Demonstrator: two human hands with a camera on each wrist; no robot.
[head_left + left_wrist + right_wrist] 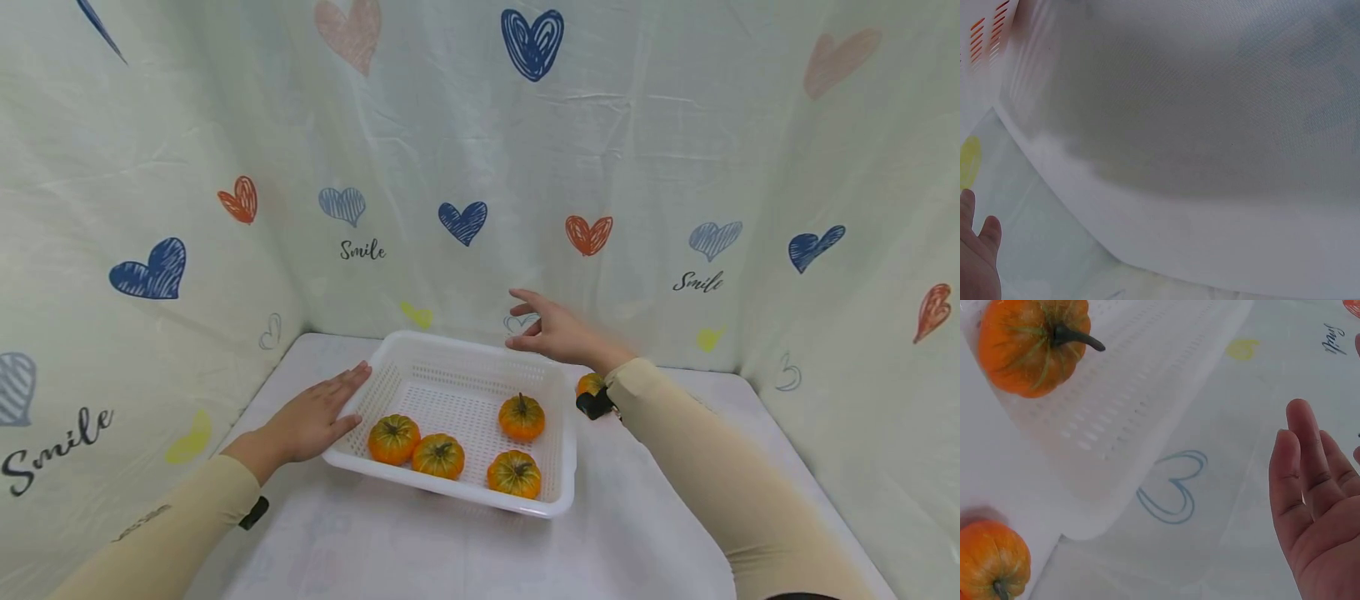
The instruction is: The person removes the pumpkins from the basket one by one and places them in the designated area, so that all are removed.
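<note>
A white plastic basket with slotted walls stands on the table. Inside it lie several small orange pumpkins, among them one near the right wall and one in the left front corner. My left hand lies against the basket's left rim, its fingers straight. Over the far right rim hovers my right hand, fingers loosely bent, with nothing in its grasp. Another pumpkin sits on the table outside the basket, to its right; the right wrist partly hides it in the head view.
A pale curtain printed with hearts and "Smile" encloses the table at the back and both sides. The white tabletop extends in front of the basket. Each wrist wears a black device.
</note>
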